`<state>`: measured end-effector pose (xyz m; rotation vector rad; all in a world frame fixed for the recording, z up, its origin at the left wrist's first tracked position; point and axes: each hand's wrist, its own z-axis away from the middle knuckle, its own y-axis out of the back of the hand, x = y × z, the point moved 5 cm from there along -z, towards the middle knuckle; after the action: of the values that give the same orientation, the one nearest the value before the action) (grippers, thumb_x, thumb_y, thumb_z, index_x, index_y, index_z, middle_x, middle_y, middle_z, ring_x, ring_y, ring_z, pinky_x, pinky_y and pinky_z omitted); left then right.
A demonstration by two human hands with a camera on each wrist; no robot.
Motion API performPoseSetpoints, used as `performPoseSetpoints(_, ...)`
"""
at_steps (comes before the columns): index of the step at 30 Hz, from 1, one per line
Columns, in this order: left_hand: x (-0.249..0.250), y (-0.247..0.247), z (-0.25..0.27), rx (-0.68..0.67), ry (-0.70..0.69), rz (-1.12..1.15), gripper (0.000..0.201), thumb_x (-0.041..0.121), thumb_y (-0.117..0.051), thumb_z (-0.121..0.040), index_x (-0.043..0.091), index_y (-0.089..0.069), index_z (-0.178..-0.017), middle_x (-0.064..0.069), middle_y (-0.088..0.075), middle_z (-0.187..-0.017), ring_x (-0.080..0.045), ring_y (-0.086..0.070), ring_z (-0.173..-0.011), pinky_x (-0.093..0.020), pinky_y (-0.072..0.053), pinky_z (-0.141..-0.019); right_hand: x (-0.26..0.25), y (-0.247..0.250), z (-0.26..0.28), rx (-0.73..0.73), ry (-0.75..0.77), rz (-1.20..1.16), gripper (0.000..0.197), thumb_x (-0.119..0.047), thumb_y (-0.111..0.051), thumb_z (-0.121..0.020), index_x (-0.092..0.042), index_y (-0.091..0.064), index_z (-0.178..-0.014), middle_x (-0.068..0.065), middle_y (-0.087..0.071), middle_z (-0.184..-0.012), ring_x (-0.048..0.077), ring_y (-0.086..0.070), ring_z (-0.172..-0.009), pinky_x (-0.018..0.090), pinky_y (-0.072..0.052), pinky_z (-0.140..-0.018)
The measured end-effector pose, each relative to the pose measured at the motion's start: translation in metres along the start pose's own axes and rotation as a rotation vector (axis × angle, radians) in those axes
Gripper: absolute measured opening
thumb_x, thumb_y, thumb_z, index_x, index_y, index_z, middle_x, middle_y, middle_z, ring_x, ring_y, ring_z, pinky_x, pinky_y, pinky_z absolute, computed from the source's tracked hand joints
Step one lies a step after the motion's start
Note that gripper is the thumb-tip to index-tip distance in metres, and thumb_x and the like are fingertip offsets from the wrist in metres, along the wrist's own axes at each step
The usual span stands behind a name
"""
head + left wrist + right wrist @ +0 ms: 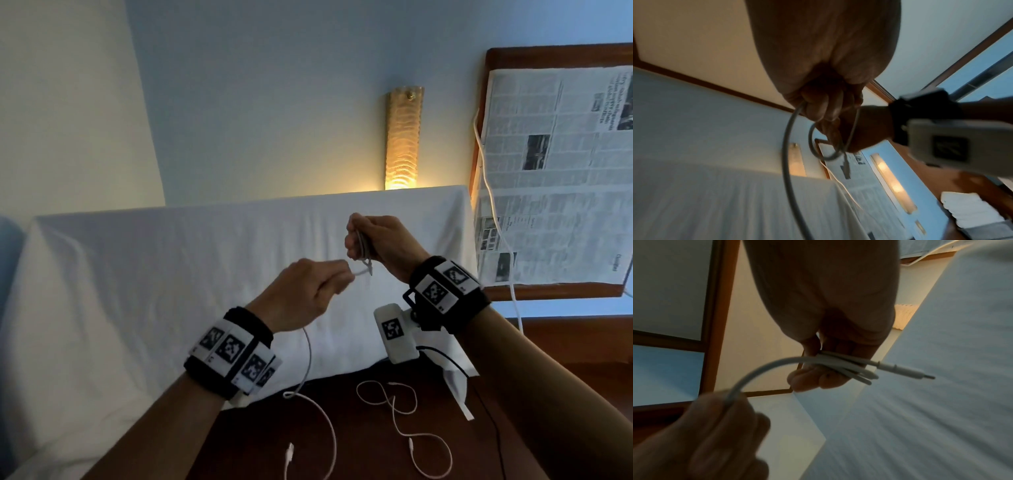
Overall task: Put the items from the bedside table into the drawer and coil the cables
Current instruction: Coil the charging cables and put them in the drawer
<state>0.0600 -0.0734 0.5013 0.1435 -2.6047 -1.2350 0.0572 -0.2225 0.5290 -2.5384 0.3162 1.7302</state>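
— While the right hand (376, 245) is gripping folded loops of the white cable (840, 365), what is the left hand (301, 298) doing?
— It is pinching the cable's loose run, which is trailing to the bedside table (376, 445).

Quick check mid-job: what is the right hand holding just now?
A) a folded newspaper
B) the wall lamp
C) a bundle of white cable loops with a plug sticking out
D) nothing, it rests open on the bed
C: the right hand grips several loops of the white cable, its plug poking out, while the left hand pinches the next stretch of that cable.
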Motion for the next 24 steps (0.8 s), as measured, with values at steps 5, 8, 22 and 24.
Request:
performPoseSetpoints(5,-0.006,0.039,-0.027,0.130,0.032,-0.103,0.030,0.029,-0.043,-0.101,0.022,-0.045,-0.071,0.006,-0.044,-0.055,-0.015,-0.043,-0.052,-0.031,-0.039,-0.057,-0.002,-0.004,0.005,-0.025,0.032,0.116,0.034,-0.025,-0.040,-0.103,-0.005,-0.060,-0.084,0.007,-0.065,-0.066,0.016,-0.061,-0.054,0.025,-0.051,-0.058)
performPoseSetpoints(8,-0.018,0.046,-0.040,0.177,0.075,-0.149,0.029,0.030,-0.043,-0.101,0.023,-0.046,-0.072,0.006,-0.044,-0.054,-0.015,-0.043,-0.053,-0.029,-0.035,-0.057,-0.001,-0.007,0.007,-0.042,0.041,0.138,0.035,-0.026,-0.041,-0.103,-0.006,-0.061,-0.082,0.008,-0.065,-0.065,0.019,-0.061,-0.055,0.029,-0.050,-0.061)
performPoseSetpoints(22,-0.066,0.018,-0.029,0.263,0.276,0.133,0.048,0.043,-0.040,-0.099,0.004,-0.048,-0.072,-0.003,-0.043,-0.062,-0.011,-0.036,-0.056,-0.022,-0.033,-0.055,0.009,-0.028,0.013,-0.334,-0.172,-0.402,0.035,-0.028,-0.030,-0.105,-0.015,-0.049,-0.078,-0.008,-0.037,-0.048,0.007,-0.031,-0.043,0.019,-0.029,-0.050)
performPoseSetpoints(24,-0.076,0.005,-0.015,0.299,0.323,0.177,0.043,0.040,-0.040,-0.100,0.012,-0.042,-0.068,0.000,-0.039,-0.060,-0.008,-0.033,-0.054,-0.019,-0.031,-0.054,0.007,-0.027,0.011,-0.355,-0.184,-0.584,0.035,-0.028,-0.028,-0.105,-0.017,-0.046,-0.077,-0.010,-0.036,-0.046,0.004,-0.031,-0.040,0.016,-0.031,-0.047)
